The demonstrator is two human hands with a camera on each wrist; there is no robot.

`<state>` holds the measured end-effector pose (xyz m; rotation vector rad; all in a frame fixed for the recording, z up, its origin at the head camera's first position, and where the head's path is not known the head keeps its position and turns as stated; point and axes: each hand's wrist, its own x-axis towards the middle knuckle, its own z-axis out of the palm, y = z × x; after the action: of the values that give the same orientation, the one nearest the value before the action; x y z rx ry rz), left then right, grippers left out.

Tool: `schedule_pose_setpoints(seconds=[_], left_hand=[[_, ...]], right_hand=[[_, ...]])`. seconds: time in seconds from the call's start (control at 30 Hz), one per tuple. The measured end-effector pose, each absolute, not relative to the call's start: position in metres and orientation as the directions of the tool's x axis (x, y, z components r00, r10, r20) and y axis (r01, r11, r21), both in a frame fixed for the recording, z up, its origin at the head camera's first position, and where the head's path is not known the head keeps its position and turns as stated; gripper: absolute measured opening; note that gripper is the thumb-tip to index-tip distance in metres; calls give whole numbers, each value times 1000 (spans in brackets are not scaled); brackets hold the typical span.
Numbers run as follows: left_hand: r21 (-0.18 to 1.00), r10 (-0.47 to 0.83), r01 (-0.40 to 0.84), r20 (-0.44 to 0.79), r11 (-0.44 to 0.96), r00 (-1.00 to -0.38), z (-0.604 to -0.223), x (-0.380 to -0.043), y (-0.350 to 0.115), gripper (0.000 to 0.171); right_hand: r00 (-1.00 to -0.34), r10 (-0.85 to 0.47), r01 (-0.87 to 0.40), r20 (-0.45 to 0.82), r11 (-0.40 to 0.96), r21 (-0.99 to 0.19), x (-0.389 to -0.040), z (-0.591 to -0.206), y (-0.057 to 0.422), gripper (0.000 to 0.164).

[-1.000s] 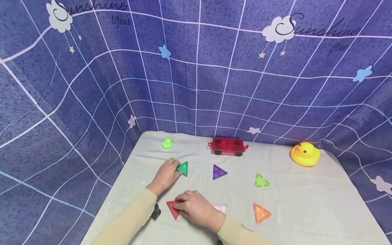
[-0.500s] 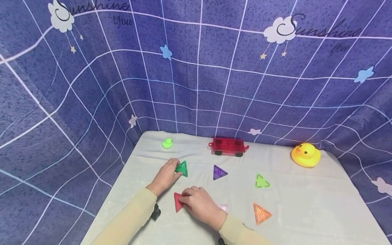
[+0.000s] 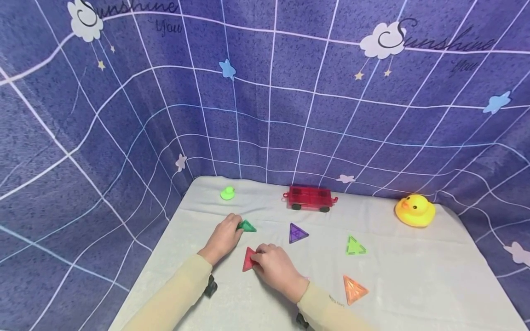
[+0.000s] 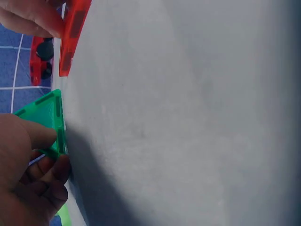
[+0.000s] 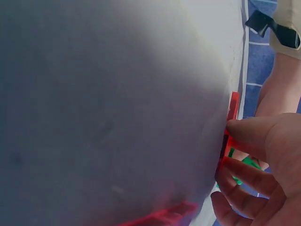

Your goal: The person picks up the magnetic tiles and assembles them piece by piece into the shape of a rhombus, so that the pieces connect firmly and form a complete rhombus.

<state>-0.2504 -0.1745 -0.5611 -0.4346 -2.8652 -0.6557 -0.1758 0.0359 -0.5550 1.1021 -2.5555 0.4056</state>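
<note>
My left hand (image 3: 222,237) pinches a green triangular magnetic tile (image 3: 247,225) between thumb and fingers, at the left of the cloth. In the left wrist view the tile (image 4: 44,113) stands up on edge, thumb across its face. My right hand (image 3: 278,270) pinches a red triangular magnetic tile (image 3: 248,260), a short gap nearer to me than the green one. The right wrist view shows the red tile (image 5: 233,106) nearly edge-on, with thumb and fingers on it. A pale pink tile is almost wholly hidden beneath the right wrist.
Purple (image 3: 297,233), lime (image 3: 355,246) and orange (image 3: 354,289) triangular tiles lie on the pale cloth (image 3: 414,276) to the right. Along the back stand a small green duck (image 3: 227,193), a red wheeled car base (image 3: 309,197) and a yellow duck (image 3: 415,210), before a blue curtain (image 3: 265,115).
My right hand has carried the red tile away from me and to the right, closer to the green one. My left hand stays in place, but its green tile has tipped to a flatter outline.
</note>
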Motion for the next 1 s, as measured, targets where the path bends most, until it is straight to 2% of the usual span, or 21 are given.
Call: schedule_pose_setpoints(seconds=[0.37,0.57,0.73,1.0], left_hand=[[350,267,348,260,870,-928,-562,-248,-175,13],[323,281,360,268,875,-922,-562,-247,-174,13],[300,292,371,277,879,-915,-561,-246,-172,7],[281,308,384,279,880,-910,-559,-243,-170,18]], right_hand=[[-677,-636,-712,370,693,-112,-188,-554,36,13],[-682,-617,-705,394,697,-130,-196,-554,38,13],[-703,-595,-681,390,721,-128,-201,-553,38,12],[-738,-562,-634,374,766,-101,-211,-555,37,12]])
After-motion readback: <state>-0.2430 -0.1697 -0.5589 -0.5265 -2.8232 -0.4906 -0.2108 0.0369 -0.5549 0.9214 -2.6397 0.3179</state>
